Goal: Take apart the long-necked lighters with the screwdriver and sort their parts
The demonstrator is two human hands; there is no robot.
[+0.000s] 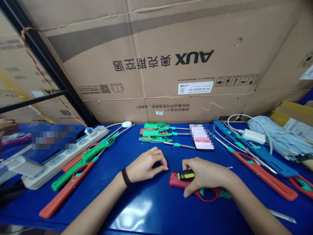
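Observation:
My right hand [207,174] is closed around a small screwdriver with a black and yellow handle [186,175], and rests on a red long-nosed lighter [176,181] lying flat on the blue table [151,209]. The lighter's green trigger shows under my wrist. My left hand [146,164] lies just left of it, fingers curled in a loose pinch on the table; what is in them, if anything, is too small to see. A black band circles my left wrist.
Three green lighters [158,132] lie behind my hands beside a phone [204,143]. Red and green lighter bodies [80,163] and a white power strip [61,156] lie left. Blue and red lighters [259,160], a charger [253,135] and a folded umbrella [281,137] lie right. Cardboard boxes [171,58] wall the back.

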